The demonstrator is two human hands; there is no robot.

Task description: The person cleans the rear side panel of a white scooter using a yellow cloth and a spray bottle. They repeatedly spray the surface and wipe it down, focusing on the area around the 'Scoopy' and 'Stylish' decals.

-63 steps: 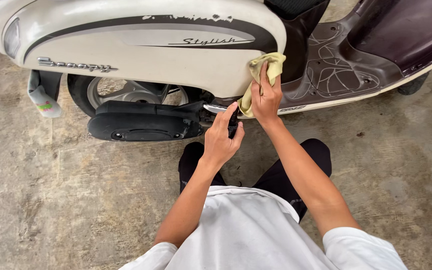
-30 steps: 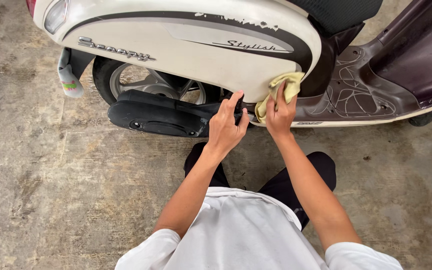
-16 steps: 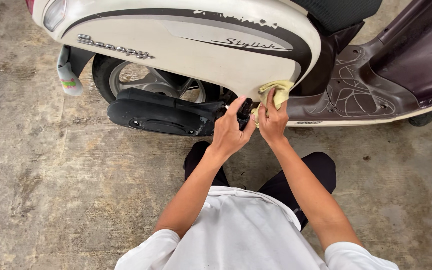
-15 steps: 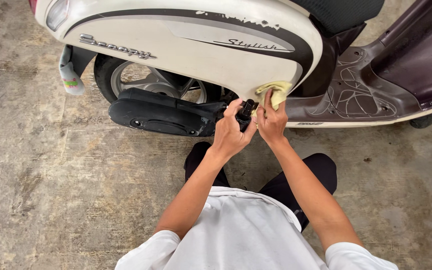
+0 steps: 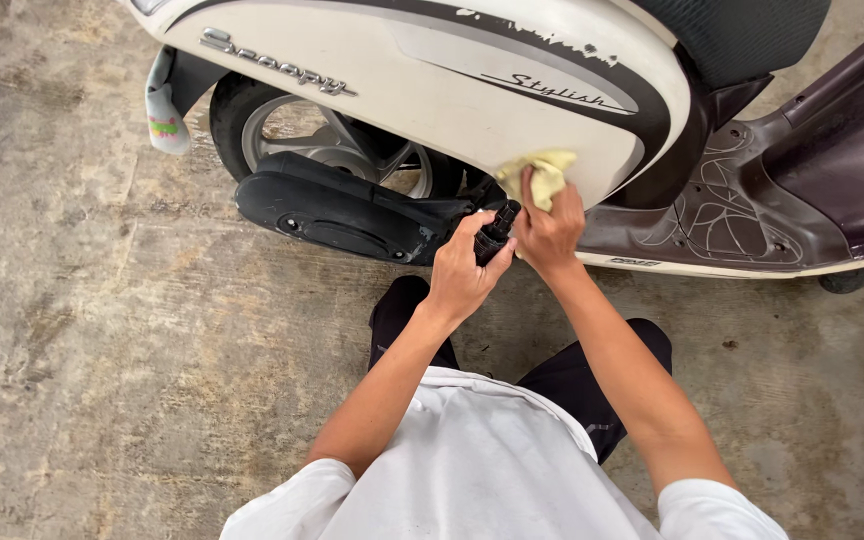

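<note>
scooter (image 5: 422,90) far, black engine cover (image 5: 337,210) left on concrete floor (image 5: 82,330) | left hand (image 5: 464,275) clenched on small black part (image 5: 495,232) | right hand (image 5: 550,232) grasping yellow cloth (image 5: 540,175) against the body panel

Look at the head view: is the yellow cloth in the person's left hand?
No, the yellow cloth is held in the right hand, while the left hand grips a small black part.
</note>
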